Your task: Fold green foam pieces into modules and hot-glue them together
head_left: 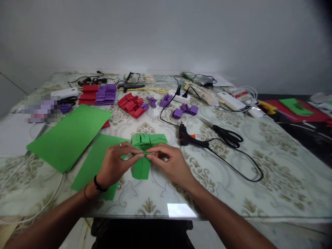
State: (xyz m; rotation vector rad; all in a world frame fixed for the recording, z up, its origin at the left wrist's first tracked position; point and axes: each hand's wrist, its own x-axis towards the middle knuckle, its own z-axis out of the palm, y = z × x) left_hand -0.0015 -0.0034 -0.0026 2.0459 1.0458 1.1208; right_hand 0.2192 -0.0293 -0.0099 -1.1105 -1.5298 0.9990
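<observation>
Between my two hands, close to the table's front, is a narrow strip of folded green paper [145, 153]. My left hand [120, 158] pinches its left end between thumb and fingers. At the other end, my right hand [167, 159] pinches it the same way. Under and behind the fingers lie more folded green paper pieces [141, 169], partly covered by the hands. A green paper sheet [89, 166] lies beneath my left wrist, and a stack of larger green sheets [70, 136] rests farther left.
Right of my hands lie a black glue gun [193, 137] with a looping cord and black-handled scissors [225, 135]. Folded red paper pieces [131, 103] and purple paper pieces [185, 110] sit farther back, near a white power strip [180, 97].
</observation>
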